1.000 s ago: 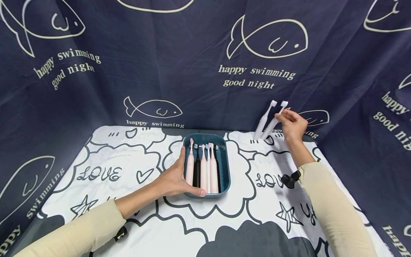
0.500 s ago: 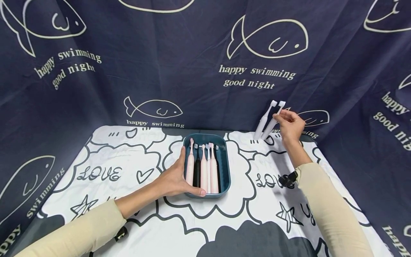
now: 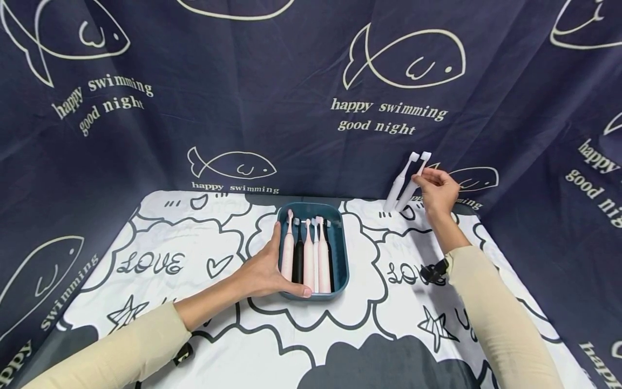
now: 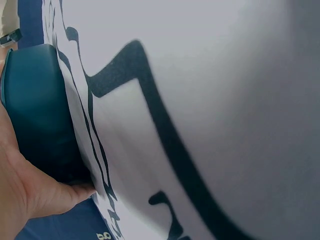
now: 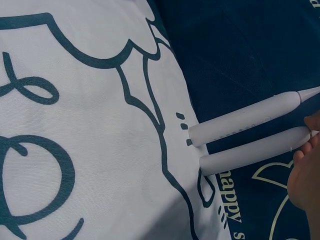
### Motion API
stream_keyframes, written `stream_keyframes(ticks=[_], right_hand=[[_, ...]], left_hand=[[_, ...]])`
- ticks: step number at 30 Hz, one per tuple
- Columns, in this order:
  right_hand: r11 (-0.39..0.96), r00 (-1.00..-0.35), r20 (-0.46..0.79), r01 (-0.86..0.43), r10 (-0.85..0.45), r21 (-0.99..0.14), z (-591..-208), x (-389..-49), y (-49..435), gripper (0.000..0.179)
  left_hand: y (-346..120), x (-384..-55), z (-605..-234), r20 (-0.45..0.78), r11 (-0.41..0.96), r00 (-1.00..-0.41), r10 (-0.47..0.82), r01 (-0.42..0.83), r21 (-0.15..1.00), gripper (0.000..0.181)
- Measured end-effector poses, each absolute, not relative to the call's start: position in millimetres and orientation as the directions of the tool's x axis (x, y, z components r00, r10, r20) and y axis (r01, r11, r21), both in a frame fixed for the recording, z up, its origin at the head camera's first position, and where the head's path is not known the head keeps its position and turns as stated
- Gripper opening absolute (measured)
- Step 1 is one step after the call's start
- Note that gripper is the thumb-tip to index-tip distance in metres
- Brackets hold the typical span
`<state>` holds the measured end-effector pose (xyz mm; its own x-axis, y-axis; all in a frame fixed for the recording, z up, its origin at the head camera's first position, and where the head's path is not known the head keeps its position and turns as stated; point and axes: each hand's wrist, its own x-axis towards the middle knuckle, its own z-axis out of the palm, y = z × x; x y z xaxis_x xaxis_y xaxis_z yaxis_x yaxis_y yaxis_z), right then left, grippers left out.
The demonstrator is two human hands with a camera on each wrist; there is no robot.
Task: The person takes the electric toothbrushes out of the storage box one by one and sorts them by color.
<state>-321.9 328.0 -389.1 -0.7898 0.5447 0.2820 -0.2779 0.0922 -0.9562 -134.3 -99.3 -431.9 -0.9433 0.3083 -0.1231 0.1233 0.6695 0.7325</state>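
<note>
My left hand [image 3: 264, 273] holds a teal storage box [image 3: 345, 259] at its near left corner, thumb over the front rim and fingers along the left side. In the box lie pink electric toothbrushes [image 3: 308, 262], black ones [image 3: 298, 259] and a thin pale one, heads toward the back. With my right hand [image 3: 439, 190] I pinch a white electric toothbrush [image 3: 408, 195] near its neck; its base meets the cloth by the back wall. A second white electric toothbrush [image 5: 245, 118] leans beside it, head up, apart from my fingers. The left wrist view shows mainly the box's outer wall [image 4: 40, 110].
A white cloth [image 3: 184, 292] with black cartoon prints covers the table. Dark blue curtains [image 3: 291, 108] with fish and lettering rise behind it and at both sides. Each wrist carries a small black camera.
My right hand has shifted slightly left, and the toothbrush it pinches has tilted closer to the one beside it. My left hand and the box stay put.
</note>
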Motion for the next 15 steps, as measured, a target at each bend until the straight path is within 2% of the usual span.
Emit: stream_keyframes(ticks=[15], right_hand=[[0.099,-0.785,0.304,-0.299,0.541,-0.949,-389.9,-321.4,326.1,0.029]], left_hand=[[-100.4,-134.8,-432.1,-0.109,0.660,-0.943,0.314,0.134,0.739,0.182]])
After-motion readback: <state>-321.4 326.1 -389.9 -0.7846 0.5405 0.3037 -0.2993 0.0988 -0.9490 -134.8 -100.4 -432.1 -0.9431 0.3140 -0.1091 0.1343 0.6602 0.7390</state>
